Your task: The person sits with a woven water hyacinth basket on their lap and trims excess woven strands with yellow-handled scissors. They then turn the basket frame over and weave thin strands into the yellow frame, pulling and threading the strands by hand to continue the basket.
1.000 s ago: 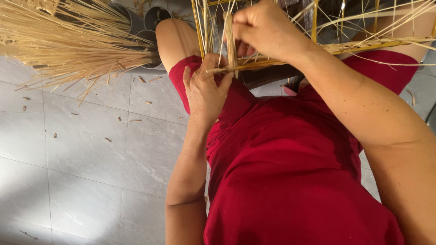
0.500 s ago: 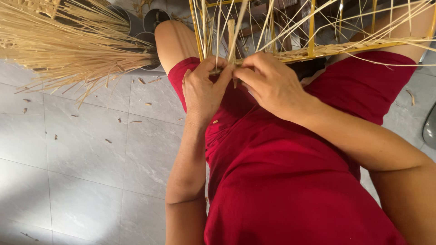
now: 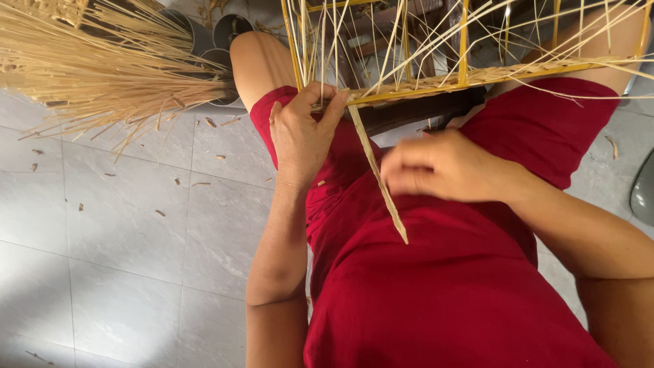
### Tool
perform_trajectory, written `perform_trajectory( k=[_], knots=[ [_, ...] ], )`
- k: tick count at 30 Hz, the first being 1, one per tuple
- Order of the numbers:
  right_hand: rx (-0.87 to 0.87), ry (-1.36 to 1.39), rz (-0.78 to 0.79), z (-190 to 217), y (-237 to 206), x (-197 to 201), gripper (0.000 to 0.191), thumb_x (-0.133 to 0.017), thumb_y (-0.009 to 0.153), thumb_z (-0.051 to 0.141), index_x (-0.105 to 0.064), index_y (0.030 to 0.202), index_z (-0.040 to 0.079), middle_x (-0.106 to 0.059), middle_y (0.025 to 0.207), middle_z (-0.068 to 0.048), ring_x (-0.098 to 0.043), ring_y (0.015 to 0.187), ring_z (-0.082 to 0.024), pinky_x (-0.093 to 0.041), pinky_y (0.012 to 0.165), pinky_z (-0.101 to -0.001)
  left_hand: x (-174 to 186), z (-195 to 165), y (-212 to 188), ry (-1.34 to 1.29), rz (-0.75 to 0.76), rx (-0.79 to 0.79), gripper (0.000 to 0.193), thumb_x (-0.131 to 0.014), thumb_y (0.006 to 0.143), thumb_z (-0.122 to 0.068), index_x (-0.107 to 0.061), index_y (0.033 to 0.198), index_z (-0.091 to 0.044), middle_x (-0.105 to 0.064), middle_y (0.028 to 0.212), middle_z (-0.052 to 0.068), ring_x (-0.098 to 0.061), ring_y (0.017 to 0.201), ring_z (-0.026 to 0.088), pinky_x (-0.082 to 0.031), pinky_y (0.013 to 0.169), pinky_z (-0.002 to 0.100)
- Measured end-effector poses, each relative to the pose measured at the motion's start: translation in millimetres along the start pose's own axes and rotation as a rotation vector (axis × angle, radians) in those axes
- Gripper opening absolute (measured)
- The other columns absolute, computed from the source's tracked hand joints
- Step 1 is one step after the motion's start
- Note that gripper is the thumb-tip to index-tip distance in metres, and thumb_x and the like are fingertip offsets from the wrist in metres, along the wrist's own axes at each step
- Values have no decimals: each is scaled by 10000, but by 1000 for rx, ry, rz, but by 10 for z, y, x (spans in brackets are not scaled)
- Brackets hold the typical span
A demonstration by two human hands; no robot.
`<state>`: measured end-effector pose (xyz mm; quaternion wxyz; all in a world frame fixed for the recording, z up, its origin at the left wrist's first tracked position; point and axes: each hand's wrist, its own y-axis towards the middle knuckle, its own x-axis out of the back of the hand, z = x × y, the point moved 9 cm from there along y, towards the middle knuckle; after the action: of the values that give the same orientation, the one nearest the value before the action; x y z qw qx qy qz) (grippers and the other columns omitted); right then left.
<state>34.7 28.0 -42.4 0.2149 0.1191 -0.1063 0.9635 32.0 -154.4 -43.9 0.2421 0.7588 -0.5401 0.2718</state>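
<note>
While the left hand [image 3: 300, 133] pinches the woven rim [image 3: 477, 78] of the bamboo frame [image 3: 463, 41] on the lap and the blurred right hand [image 3: 443, 167] seems to grip the loose strip [image 3: 378, 177], a sharp tug could likely snap it or slacken the weave.

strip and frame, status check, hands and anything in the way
Left hand pinching strip against woven frame. Right hand blurred, beside strip; grip unclear. Loose strands hang around frame; straw bundle lies off to the left.
</note>
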Motion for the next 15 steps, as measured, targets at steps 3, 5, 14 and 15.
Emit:
perform_trajectory(
  k=[3,5,14,15],
  knots=[
    [-99,-38,-316,-292,155,163,203,-643,979,216,-706,1080,52,-737,940,-16,-704,781,-87,-575,683,-267,-5,17,-17,-5,27,44,221,-746,945,-337,-715,893,-125,-717,709,6,-677,628,217,-447,1011,464],
    [-98,23,-319,-398,279,66,212,-629,1010,228,-724,1049,42,-718,883,-26,-646,723,-93,-527,648,-265,12,-8,-24,-6,25,46,223,-739,946,-341,-715,893,-126,-716,706,1,-682,627,212,-435,1039,476],
    [-252,651,-139,-581,-44,-27,359,-565,1055,246,-664,788,27,-534,645,0,-389,534,-62,-279,460,-222,-22,10,-44,-111,71,53,160,-699,988,-258,-750,973,-107,-776,889,-8,-747,786,164,-408,991,477],
    [-276,751,-153,-581,-79,-7,374,-563,1071,243,-650,782,22,-530,648,2,-403,547,-59,-299,471,-222,-32,48,-43,-197,123,72,154,-688,995,-258,-758,1005,-121,-777,929,-17,-758,815,152,-497,900,389]
  ],
)
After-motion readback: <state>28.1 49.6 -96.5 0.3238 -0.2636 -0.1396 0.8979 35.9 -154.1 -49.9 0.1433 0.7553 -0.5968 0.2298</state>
